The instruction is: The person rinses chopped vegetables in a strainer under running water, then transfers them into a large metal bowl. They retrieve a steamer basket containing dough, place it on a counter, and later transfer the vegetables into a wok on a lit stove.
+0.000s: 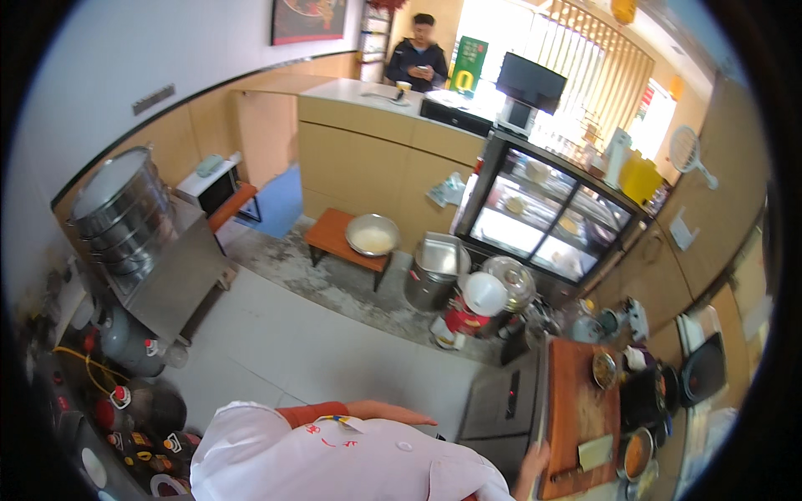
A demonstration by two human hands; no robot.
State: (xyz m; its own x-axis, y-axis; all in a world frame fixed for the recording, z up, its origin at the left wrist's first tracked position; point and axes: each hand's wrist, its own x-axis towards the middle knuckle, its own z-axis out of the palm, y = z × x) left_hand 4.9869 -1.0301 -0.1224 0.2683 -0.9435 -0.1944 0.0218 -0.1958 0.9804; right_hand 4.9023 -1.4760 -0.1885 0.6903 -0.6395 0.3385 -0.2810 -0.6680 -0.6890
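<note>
My left hand (406, 413) reaches out in front of my white jacket, above the grey floor, with nothing visible in it; its fingers look straight and close together. My right hand (534, 460) is at the left edge of a wooden worktop (579, 407), blurred, and its fingers are hard to make out. On the worktop near it lie a cleaver (595, 453) and, farther up, a metal bowl of food (604, 369). Below the worktop stands a steel under-counter cabinet (501, 401).
A bench (332, 235) holds a steel bowl (372, 236) of pale contents. Steel pots (432, 285), a glass display case (551, 213) and a stacked steamer (122, 213) stand around. Gas cylinder (128, 344) and large bottles (150, 404) are at left. A person (418, 56) stands beyond the counter.
</note>
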